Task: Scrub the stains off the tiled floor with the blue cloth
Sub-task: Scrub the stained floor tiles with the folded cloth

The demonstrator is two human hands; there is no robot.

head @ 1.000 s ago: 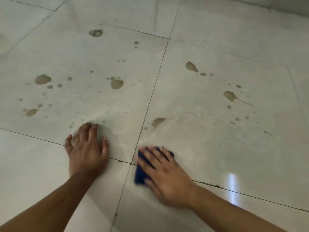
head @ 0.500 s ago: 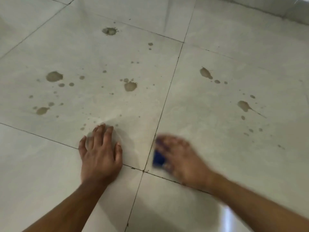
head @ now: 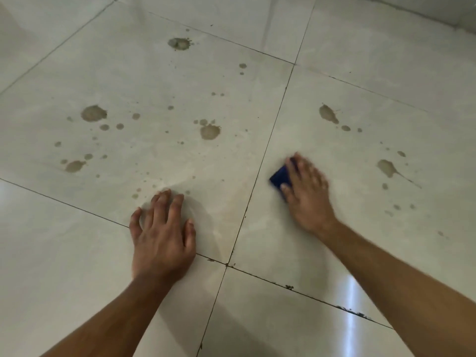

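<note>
- Your right hand (head: 306, 194) lies palm-down with the fingers flat on the blue cloth (head: 279, 179), pressing it to the tiled floor (head: 154, 81); the fingertips are blurred.
- The blue cloth shows only at the hand's left edge, just right of the long grout line (head: 268, 145) that runs up the floor between your hands.
- Your left hand (head: 162, 233) is spread flat on the floor, empty, left of that grout line and nearer you than the cloth.
- Brown stains (head: 210, 131) dot the tile left of the grout line, beyond your left hand.
- More stains lie right of the grout line, beyond and to the right of the cloth, one with a thin tail (head: 389, 168).
</note>
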